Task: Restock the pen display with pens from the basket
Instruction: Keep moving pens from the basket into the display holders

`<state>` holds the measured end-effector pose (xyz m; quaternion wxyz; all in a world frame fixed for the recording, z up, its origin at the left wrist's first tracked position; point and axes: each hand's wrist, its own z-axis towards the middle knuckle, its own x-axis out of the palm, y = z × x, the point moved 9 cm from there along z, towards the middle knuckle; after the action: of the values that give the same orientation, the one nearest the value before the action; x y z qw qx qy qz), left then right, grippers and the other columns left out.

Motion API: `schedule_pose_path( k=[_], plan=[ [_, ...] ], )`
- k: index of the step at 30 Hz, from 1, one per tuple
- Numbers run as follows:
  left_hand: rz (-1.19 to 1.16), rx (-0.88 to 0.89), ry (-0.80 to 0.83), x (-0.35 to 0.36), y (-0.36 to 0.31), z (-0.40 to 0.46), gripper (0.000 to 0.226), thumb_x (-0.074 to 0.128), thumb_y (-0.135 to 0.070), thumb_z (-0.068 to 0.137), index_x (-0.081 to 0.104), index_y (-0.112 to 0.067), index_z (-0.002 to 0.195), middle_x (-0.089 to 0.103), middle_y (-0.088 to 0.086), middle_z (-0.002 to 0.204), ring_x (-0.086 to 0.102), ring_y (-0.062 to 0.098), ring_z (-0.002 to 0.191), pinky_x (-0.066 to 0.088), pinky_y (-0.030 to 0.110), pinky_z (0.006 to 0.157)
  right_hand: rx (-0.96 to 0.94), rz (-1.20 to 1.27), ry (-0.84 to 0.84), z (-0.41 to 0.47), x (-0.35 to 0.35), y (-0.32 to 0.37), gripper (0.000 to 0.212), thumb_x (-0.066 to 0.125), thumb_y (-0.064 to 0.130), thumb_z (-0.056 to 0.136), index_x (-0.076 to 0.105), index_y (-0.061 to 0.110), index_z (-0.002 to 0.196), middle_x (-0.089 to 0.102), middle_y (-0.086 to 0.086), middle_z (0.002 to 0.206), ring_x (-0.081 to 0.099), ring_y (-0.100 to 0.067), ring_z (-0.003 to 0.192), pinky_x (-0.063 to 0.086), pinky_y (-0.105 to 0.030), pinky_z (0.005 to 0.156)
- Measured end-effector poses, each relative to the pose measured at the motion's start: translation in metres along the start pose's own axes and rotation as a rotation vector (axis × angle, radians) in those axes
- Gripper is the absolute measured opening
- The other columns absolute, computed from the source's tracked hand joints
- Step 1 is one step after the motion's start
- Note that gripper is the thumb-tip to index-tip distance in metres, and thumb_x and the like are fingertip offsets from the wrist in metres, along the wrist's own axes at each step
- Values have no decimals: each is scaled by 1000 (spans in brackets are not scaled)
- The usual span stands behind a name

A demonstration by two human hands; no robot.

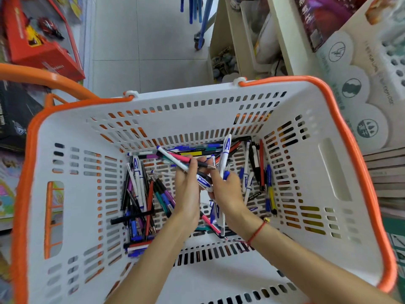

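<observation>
A white shopping basket (pixel 328 163) with an orange rim fills the view. Many loose pens (pixel 140 194) lie on its bottom, mostly along the left, far and right sides. Both my hands reach down into the middle of it. My left hand (pixel 186 191) grips a small bunch of pens (pixel 175 157), pink, white and black ones that stick out to the upper left. My right hand (pixel 228 194) holds white-and-blue pens (pixel 225 152), one pointing up past its fingers. The two hands touch each other. The pen display is not in view.
An orange basket handle (pixel 43 77) arches at the upper left. Boxed toys (pixel 39 40) sit on the left. A cream shelf unit (pixel 241 40) and printed cardboard display (pixel 355 84) stand at the right. Grey floor tiles (pixel 142 40) lie beyond the basket.
</observation>
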<state>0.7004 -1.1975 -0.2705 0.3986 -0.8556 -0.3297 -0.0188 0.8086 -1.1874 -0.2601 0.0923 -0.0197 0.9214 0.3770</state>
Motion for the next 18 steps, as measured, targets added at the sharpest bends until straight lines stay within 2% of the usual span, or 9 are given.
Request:
schedule_pose_path(
  k=[1,3,5,7,9,11,13,16,18],
  plan=[
    [-8,-7,-2,1,1,0,17,46,-25,102,61,-19,98,71,3,100,62,24,111,39,55,107,0,12,5,-3,2,1,29,48,25,102,45,13,75,41,1,52,36,-8,37,32,-17,38],
    [-120,4,2,-2,-6,6,18,42,-18,104,58,-16,97,66,2,85,63,21,92,48,48,99,-11,-21,0,-5,0,1,27,47,29,102,54,7,87,56,-4,62,46,-6,37,35,-14,39],
    [-258,4,24,-13,-20,13,18,38,-15,104,55,-15,100,53,-3,69,53,11,64,57,32,75,-51,-79,-32,0,-12,5,30,47,33,102,58,5,99,68,-3,74,56,-8,47,39,-15,43],
    [-235,-78,99,-22,-23,17,16,39,-20,103,54,-15,101,42,-7,59,39,5,47,45,18,45,-86,-145,21,7,-20,17,27,48,29,102,58,4,99,66,0,71,57,-6,48,43,-18,46],
    [-23,-181,223,-26,-20,15,17,43,-25,98,55,-13,103,38,-8,55,31,3,40,27,14,32,-135,-138,196,9,-18,33,19,52,22,100,53,6,91,53,1,61,47,-4,43,42,-18,48],
    [304,-306,385,-26,-11,6,24,46,-29,98,57,-10,107,38,-9,55,29,3,39,24,13,31,-215,-143,334,5,-19,50,14,57,19,97,53,9,88,41,4,58,36,-5,45,35,-16,47],
    [622,-479,560,-31,1,-4,31,47,-33,99,60,-7,112,38,-8,57,27,2,41,23,12,33,-335,-296,392,0,-22,67,14,63,23,93,60,10,88,37,4,56,31,-8,47,32,-17,45],
    [909,-728,850,-35,5,-22,33,54,-36,96,66,-10,113,38,-8,61,27,1,41,24,12,35,-451,-541,496,-8,-18,79,39,63,41,86,63,3,92,35,-6,63,30,-16,49,31,-18,43],
    [1037,-801,1043,-29,5,-34,30,53,-35,98,69,-15,113,37,-9,61,28,1,41,24,12,36,-389,-681,618,-11,-7,73,41,60,48,81,63,8,88,38,-10,68,32,-21,52,31,-19,42]
  ],
)
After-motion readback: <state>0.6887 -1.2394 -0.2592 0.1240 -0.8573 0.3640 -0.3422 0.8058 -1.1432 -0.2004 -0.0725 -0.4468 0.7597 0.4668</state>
